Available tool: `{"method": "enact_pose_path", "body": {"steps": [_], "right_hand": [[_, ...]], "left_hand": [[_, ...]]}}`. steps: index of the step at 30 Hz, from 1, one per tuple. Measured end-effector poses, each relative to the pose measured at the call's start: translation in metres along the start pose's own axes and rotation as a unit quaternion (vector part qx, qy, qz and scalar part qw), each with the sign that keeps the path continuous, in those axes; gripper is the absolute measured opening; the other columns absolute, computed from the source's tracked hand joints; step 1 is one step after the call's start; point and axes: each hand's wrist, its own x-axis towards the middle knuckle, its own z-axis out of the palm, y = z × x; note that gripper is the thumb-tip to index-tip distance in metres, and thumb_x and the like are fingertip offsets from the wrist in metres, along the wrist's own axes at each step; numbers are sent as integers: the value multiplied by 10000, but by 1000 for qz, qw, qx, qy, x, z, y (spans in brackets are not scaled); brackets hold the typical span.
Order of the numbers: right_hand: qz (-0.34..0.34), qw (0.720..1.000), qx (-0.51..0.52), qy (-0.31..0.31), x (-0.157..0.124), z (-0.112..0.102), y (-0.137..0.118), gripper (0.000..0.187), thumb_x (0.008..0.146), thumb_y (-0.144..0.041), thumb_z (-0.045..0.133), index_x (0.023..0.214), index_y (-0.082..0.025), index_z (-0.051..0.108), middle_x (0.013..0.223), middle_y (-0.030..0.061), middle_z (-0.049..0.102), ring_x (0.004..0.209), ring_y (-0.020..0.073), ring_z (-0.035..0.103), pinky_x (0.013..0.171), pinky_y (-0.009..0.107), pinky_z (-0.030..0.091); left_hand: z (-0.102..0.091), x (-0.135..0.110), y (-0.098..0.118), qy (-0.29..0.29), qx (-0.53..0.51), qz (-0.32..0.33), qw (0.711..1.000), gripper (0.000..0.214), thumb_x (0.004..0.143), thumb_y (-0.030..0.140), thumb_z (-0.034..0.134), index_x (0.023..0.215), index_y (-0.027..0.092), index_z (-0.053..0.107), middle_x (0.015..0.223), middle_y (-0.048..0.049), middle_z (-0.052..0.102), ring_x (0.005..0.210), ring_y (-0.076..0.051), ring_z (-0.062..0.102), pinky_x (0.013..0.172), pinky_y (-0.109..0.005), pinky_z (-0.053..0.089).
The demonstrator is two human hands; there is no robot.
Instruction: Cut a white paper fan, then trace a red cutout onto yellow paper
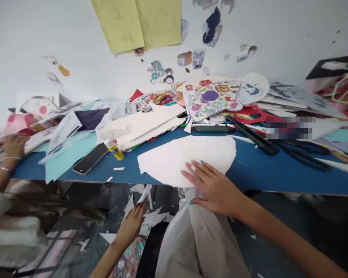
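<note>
A white paper cut-out with a curved outline lies on the blue table, its near side at the table's front edge. My right hand rests on its near right part, fingers spread and flat, the thumb below the table edge. Lower down, in front of the table, my left hand is closed round a narrow white paper strip that sticks up from the fingers. A yellow and white glue stick stands beyond the cut-out's left end, beside a dark phone.
Papers and coloured cut-outs pile up along the wall. A dark green cutter and black scissors lie to the right. Another person's hand is at the far left. Paper scraps litter the floor.
</note>
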Motion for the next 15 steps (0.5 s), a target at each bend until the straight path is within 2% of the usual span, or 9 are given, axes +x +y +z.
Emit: {"method": "enact_pose_path", "body": {"steps": [2, 3, 5, 6, 8, 10, 11, 13, 15], "right_hand": [[-9, 999, -27, 46, -8, -7, -3, 388, 840, -151, 479, 1215, -118, 577, 1247, 106, 589, 1162, 251, 536, 932, 403, 473], [-12, 997, -31, 65, -6, -16, 1, 376, 838, -83, 425, 1164, -125, 607, 1185, 84, 631, 1104, 223, 578, 894, 372, 495], [-7, 993, -37, 114, 6, -47, 17, 335, 880, -94, 380, 1073, -162, 645, 1039, 46, 693, 937, 178, 648, 791, 322, 523], [-3, 988, -47, 146, 16, -68, 27, 294, 917, -164, 378, 997, -173, 661, 933, 38, 711, 848, 166, 662, 719, 297, 524], [70, 971, -99, 204, 41, -112, 47, 366, 934, -417, 392, 802, -190, 647, 677, 20, 648, 640, 145, 622, 557, 273, 457], [133, 958, -133, 216, 67, -152, 63, 468, 892, -572, 357, 706, -212, 590, 572, -21, 491, 623, 104, 569, 567, 249, 387], [155, 955, -129, 216, 79, -167, 69, 468, 879, -575, 374, 642, -209, 544, 554, -34, 424, 659, 84, 553, 577, 230, 358], [193, 954, -74, 218, 100, -187, 77, 514, 852, -569, 378, 515, -182, 418, 553, -37, 368, 748, 57, 544, 526, 170, 249], [295, 923, 99, 227, 114, -193, 84, 502, 760, -547, 505, 463, -161, 380, 593, -39, 419, 871, 74, 552, 500, 140, 167]], "left_hand": [[0, 16, 10, -98, -14, 42, 994, 343, 824, 134, 510, 1151, 129, 614, 1216, -146, 599, 1168, -298, 539, 940, -444, 485], [-11, 23, 16, -125, -49, 87, 987, 284, 839, 168, 536, 1104, 144, 634, 1177, -128, 622, 1136, -277, 564, 934, -412, 489], [-53, 34, 27, -108, -112, 149, 977, 219, 916, 210, 448, 1014, 210, 644, 1017, -32, 677, 940, -140, 641, 835, -233, 515], [-80, 39, 32, -44, -175, 178, 967, 221, 931, 206, 420, 978, 193, 635, 917, -25, 677, 834, -109, 642, 761, -185, 512], [-136, 49, 41, 172, -242, 181, 938, 164, 917, 166, 448, 940, 189, 609, 828, -9, 645, 768, -85, 610, 712, -157, 490], [-180, 64, 46, 397, -237, 98, 881, 105, 864, 151, 547, 918, 217, 609, 818, 7, 598, 742, -84, 564, 706, -173, 485], [-196, 74, 48, 467, -267, 12, 843, 151, 835, 193, 602, 983, 224, 597, 922, -7, 574, 704, -72, 533, 630, -163, 480], [-214, 96, 49, 488, -354, -81, 793, 478, 747, 311, 708, 1170, 248, 493, 1181, -57, 484, 612, -41, 492, 476, -157, 445], [-220, 116, 51, 438, -440, -82, 780, 659, 704, 410, 730, 1260, 258, 409, 1276, -95, 437, 533, -16, 467, 392, -155, 393]]}}
